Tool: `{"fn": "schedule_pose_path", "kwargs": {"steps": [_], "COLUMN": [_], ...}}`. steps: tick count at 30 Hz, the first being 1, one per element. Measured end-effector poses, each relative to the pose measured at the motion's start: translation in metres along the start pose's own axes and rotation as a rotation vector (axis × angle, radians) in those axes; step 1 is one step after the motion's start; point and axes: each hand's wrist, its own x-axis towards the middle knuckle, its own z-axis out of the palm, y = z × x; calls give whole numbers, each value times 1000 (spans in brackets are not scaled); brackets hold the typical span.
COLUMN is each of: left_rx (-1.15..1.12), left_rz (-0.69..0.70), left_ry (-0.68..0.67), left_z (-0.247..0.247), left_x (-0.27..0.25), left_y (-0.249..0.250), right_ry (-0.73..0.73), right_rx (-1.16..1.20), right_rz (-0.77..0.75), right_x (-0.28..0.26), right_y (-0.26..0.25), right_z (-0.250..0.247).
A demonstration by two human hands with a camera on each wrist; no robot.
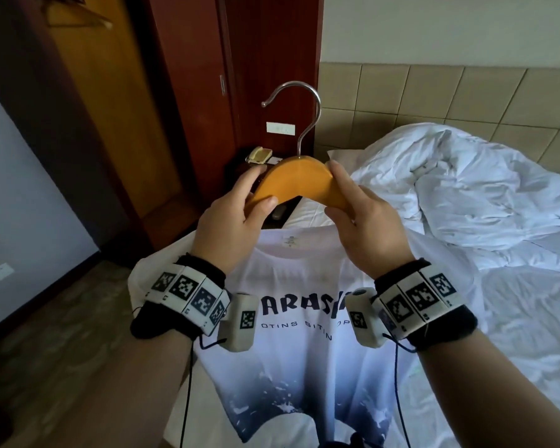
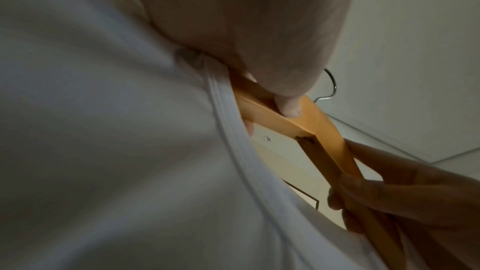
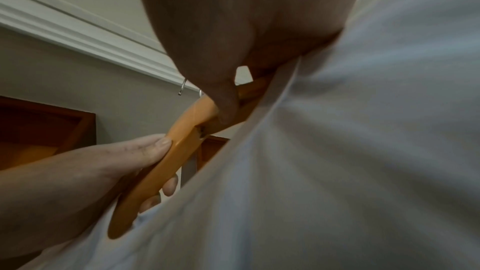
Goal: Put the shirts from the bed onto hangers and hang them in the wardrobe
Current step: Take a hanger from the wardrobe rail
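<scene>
An orange wooden hanger (image 1: 296,181) with a metal hook (image 1: 299,111) is held upright in front of me, its arms inside the collar of a white T-shirt (image 1: 299,321) with dark lettering and a blue print. My left hand (image 1: 236,215) grips the hanger's left arm, thumb on the front. My right hand (image 1: 358,215) grips the right arm. In the left wrist view the hanger (image 2: 306,122) sits inside the shirt's neckline (image 2: 226,114). The right wrist view shows the hanger (image 3: 166,161) with the shirt (image 3: 337,151) draped beside it.
The open wardrobe (image 1: 110,124) with a hanger (image 1: 78,19) on its rail stands to the left. A bedside table with a phone (image 1: 258,155) is ahead. The bed with a rumpled white duvet (image 1: 466,195) fills the right side.
</scene>
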Motion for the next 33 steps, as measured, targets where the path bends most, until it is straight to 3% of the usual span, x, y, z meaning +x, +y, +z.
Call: {"fn": "schedule_pose_path", "kwargs": {"steps": [11, 26, 33], "left_rx": [174, 549, 544], "left_rz": [-71, -373, -508], "left_ry": [7, 321, 455], "left_z": [-64, -186, -249], "left_x": [-27, -159, -226], "left_y": [-66, -70, -96], "right_ry": [-120, -370, -528], "right_rx": [91, 507, 597], "right_rz": [-68, -405, -522], "right_x": [15, -10, -27], "right_y": [-59, -192, -275], "right_z": [78, 153, 198]}}
